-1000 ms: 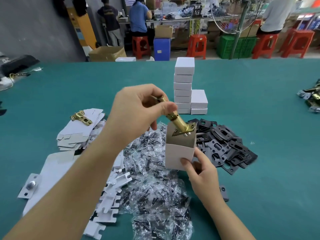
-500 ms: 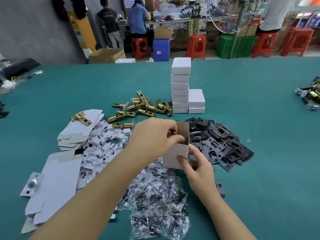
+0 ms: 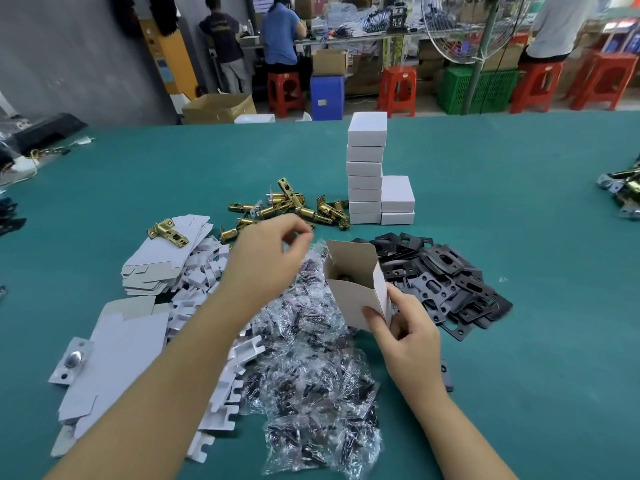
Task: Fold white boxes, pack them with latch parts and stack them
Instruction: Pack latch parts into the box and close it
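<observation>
The right hand pinches the lower corner of an open white box, thumb on its front face, fingers curled behind; the box tilts at frame centre, top flap up, something dark and brassy dimly visible inside. The left hand hovers just left of the box, fingers loosely curled, holding nothing. Below both lie clear bagged parts; right of the box, black plates; above the left hand, brass latches. Flat box blanks sit at left. Stacked white boxes stand upper centre on the green table.
</observation>
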Demonstrator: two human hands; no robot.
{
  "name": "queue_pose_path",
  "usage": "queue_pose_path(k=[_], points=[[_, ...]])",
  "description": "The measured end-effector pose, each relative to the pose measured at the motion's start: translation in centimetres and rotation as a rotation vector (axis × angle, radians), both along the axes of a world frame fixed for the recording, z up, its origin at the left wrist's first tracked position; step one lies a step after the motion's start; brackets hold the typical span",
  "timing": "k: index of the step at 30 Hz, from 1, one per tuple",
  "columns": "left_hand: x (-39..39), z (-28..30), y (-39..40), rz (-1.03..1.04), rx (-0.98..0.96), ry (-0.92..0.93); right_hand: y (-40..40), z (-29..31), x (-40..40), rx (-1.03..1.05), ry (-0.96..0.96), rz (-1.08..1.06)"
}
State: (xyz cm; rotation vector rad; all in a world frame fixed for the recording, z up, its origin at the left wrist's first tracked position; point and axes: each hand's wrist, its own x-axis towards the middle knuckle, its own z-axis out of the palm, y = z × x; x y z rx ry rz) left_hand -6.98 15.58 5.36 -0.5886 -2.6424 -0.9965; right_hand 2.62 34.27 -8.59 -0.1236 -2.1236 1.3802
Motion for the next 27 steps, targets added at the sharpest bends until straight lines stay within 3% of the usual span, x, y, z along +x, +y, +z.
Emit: queue_pose_path(k=[2,5,7,9,14,19,27], points=[[-1.4,-0.8,-2.6,0.098,-0.157,-0.084,0.0,0.0,0.2,0.031,0.002,0.003],[-2.9,-2.9,-6.2,0.192,-0.636,-0.292,0.0,0.1,0.2,0.023,0.005,0.008],[-3.1,-4.5,-7.8,0.191,-0.771,-0.431,0.0,0.3,0.2,0.001,0.011,0.003],[-2.9,-5.5,-8.8,0.177,-0.748,-0.514,-0.1,0.6,0.3,-0.005,0.011,0.005],[-2.6,-6.7,-9.7,0.160,-0.689,-0.452,-0.1,0.7,0.3,0.020,0.011,0.001],[-2.0,-7.0,-9.3,0.141,-0.713,-0.514,-0.1,0.7,0.5,0.051,0.047,-0.004],[-1.6,-4.8,-8.3,0.098,-0.565,-0.371,-0.3,0.8,0.5,0.045,0.024,0.029]])
